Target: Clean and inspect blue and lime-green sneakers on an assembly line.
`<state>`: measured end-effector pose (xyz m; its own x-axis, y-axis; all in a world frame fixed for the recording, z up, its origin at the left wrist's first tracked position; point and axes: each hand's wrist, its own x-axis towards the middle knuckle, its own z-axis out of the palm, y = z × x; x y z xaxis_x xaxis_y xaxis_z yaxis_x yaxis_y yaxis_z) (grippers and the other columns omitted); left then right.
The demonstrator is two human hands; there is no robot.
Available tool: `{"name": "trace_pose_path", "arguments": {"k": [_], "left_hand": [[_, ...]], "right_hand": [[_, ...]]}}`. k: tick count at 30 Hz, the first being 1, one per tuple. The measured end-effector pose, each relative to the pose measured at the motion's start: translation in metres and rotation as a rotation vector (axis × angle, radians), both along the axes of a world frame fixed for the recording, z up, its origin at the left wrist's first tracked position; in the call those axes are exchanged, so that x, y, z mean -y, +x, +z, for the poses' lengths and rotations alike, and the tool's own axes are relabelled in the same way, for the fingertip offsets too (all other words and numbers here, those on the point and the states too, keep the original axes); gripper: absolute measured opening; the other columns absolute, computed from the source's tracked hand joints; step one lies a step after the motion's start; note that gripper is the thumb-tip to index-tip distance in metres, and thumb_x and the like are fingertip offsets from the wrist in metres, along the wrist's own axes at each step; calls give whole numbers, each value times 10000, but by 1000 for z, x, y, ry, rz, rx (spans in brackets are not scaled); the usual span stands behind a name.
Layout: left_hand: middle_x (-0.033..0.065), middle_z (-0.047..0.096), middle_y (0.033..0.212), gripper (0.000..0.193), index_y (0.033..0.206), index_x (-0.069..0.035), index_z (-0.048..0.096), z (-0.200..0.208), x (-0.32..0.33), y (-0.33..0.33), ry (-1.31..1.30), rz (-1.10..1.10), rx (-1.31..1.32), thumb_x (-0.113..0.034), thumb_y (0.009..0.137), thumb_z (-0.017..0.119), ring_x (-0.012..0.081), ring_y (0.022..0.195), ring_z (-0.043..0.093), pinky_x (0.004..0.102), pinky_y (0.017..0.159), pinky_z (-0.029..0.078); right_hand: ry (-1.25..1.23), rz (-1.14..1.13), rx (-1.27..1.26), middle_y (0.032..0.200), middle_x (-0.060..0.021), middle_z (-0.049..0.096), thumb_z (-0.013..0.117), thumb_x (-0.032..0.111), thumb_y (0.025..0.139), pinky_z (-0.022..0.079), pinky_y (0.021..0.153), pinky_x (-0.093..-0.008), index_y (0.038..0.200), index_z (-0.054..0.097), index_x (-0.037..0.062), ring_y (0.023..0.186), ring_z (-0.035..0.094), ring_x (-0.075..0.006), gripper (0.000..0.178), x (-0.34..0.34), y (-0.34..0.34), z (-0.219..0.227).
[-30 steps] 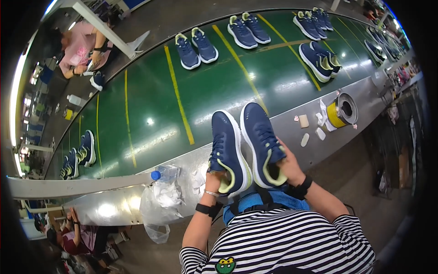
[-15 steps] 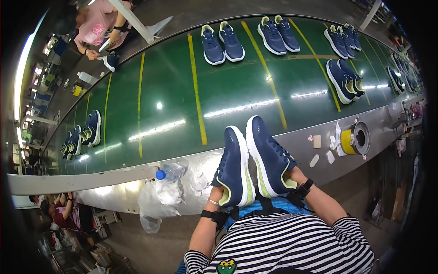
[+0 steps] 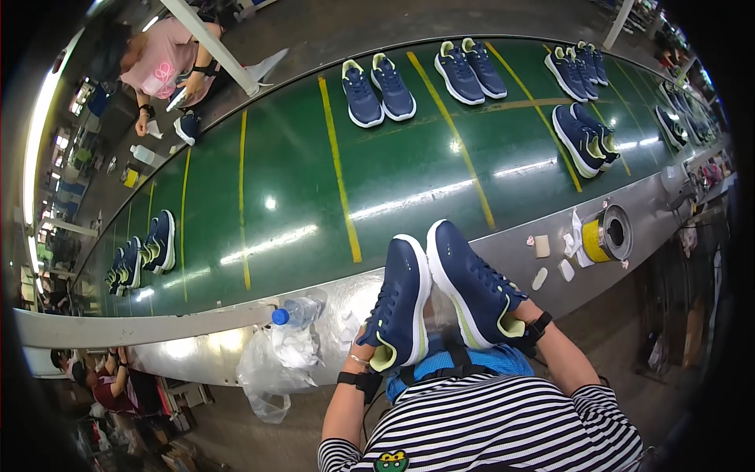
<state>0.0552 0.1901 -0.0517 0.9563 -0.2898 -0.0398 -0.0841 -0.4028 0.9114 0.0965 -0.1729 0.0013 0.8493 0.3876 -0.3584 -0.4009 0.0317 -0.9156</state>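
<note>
In front of my body I hold a pair of navy sneakers with white soles and lime linings, toes pointing away and almost meeting, heels spread apart. My left hand (image 3: 362,343) is at the collar of the left sneaker (image 3: 403,291), its fingers mostly hidden by the shoe. The right sneaker (image 3: 470,275) is gripped by my right hand (image 3: 528,310) at its opening, with the fingers out of sight behind the upper. Both shoes are raised over the near metal ledge (image 3: 503,250), their uppers and inner sole edges showing.
Beyond the ledge runs a green conveyor (image 3: 299,181) with yellow lines, carrying several navy sneakers (image 3: 361,94). Left on the ledge are a bottle (image 3: 300,312) and a plastic bag (image 3: 267,377); right, a yellow-banded can (image 3: 602,238) and white pieces. Across the belt is a person in pink (image 3: 161,63).
The pair sits lower in the picture, and the heels have swung farther apart. Less of the soles shows between the shoes. The person across has moved one hand away from the other.
</note>
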Motion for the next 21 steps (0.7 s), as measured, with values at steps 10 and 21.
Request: {"name": "trace_pose_path", "arguments": {"k": [10,21], "left_hand": [[90,456,1239,680,1325,-57,308,75,10,-4,-576,236,-432,45,724,610,160,1111,452,280,963,342],[143,450,1198,717,1289,-80,378,61,26,-14,-145,312,-112,73,626,602,253,1108,447,313,952,338]], "right_hand": [[51,-32,64,1299,-86,392,618,32,735,295,986,-269,1326,288,33,1173,392,-154,676,-6,-6,68],[-15,-84,108,1253,-107,438,622,11,722,315,973,-273,1314,318,45,1134,432,-157,666,-14,-24,56]]}}
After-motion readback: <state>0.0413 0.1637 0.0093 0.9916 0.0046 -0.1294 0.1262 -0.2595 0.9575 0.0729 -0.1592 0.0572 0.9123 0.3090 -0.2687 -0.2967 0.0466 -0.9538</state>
